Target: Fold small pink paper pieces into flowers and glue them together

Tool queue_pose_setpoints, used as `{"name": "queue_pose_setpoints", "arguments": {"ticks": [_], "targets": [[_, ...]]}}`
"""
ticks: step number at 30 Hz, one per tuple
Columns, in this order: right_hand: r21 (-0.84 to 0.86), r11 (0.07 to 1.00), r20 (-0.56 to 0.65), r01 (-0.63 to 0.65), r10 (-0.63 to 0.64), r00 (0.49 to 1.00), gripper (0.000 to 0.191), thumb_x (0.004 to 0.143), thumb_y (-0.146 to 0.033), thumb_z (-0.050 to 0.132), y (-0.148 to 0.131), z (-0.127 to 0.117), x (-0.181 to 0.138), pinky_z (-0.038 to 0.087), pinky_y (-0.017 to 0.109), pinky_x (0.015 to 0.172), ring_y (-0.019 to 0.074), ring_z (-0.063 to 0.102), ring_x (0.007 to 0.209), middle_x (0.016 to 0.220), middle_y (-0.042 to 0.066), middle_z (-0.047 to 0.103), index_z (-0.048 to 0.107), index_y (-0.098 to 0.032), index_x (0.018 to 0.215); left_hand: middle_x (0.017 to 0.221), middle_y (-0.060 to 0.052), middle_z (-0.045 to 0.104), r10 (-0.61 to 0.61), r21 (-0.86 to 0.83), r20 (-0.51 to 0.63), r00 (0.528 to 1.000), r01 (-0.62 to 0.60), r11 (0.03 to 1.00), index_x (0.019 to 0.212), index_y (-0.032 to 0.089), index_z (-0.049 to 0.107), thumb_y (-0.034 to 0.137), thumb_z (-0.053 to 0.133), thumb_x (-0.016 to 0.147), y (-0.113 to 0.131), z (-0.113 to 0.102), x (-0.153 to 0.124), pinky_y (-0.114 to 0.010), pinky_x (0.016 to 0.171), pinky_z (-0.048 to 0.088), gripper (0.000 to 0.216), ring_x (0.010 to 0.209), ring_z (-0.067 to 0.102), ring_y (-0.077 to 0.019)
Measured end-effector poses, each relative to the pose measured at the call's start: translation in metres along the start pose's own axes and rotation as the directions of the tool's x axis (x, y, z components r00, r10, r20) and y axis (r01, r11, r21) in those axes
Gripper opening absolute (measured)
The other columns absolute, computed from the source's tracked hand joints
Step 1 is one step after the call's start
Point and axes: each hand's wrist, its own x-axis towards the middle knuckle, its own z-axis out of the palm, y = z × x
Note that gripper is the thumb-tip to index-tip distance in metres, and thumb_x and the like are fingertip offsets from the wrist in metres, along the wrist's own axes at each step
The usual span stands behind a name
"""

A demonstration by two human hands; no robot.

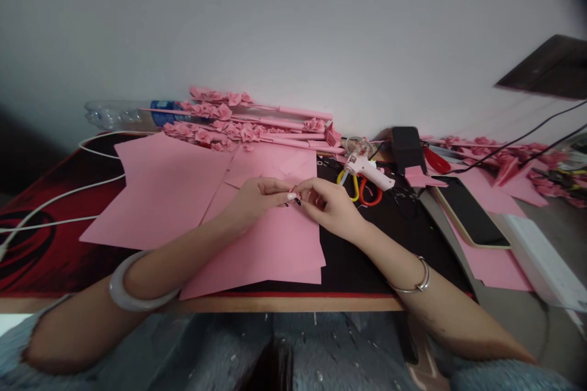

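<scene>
Over the pink paper sheets (pixel 266 250), my left hand (pixel 254 201) and my right hand (pixel 334 206) meet fingertip to fingertip. Both are closed in a pinch on a small piece of pink paper (pixel 293 191), mostly covered by the fingers, so its shape is unclear. Another large pink sheet (pixel 165 186) lies left of my left hand. Right of my right hand rest a white-and-pink glue gun (pixel 369 170) and scissors with yellow and red handles (pixel 370 195).
Pink paper flower stems (pixel 257 125) lie along the wall, beside a clear plastic bottle (pixel 119 115). A phone (pixel 472 211), a white box (pixel 545 259) and more paper flowers (pixel 486 149) are at the right. White cables (pixel 50 198) cross the dark mat's left side.
</scene>
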Motion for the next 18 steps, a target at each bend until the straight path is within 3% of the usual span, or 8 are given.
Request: {"name": "queue_pose_setpoints", "arguments": {"ticks": [6,12,18], "targets": [[-0.012,0.999,-0.034,-0.045,0.045,0.998,0.012,0.08,-0.014,0.054,0.0006,0.0017,-0.0001,0.038,0.017,0.049,0.0063,0.045,0.051,0.067,-0.002,0.051,0.057,-0.016,0.091,0.083,-0.003,0.071,-0.1,-0.121,0.049,0.994,0.105,0.987,0.087,0.017,0.071,0.03,0.068,0.072,0.0015,0.0019,-0.0011,-0.032,0.085,0.049,0.02,0.082,0.063,-0.0145],[-0.027,0.999,-0.048,-0.044,0.043,0.998,0.012,0.082,-0.017,0.053,0.0018,0.0024,-0.0003,0.037,0.018,0.05,0.0071,0.044,0.052,0.065,-0.003,0.049,0.054,-0.017,0.094,0.093,-0.004,0.069,-0.069,-0.142,0.041,0.997,0.074,0.987,0.096,0.017,0.066,0.024,0.072,0.067,0.0028,0.0029,-0.0007,-0.032,0.082,0.049,0.03,0.08,0.063,-0.0133],[-0.056,0.998,-0.015,0.011,-0.012,1.0,0.011,0.082,-0.016,0.051,0.004,0.0016,-0.0006,0.037,0.019,0.053,0.0082,0.044,0.055,0.068,-0.002,0.049,0.054,-0.017,0.092,0.075,-0.001,0.066,-0.121,-0.143,-0.008,0.993,0.119,0.983,0.081,0.014,0.062,0.023,0.072,0.067,0.0086,0.0059,-0.0025,-0.029,0.076,0.048,0.019,0.07,0.06,-0.0102]]}}
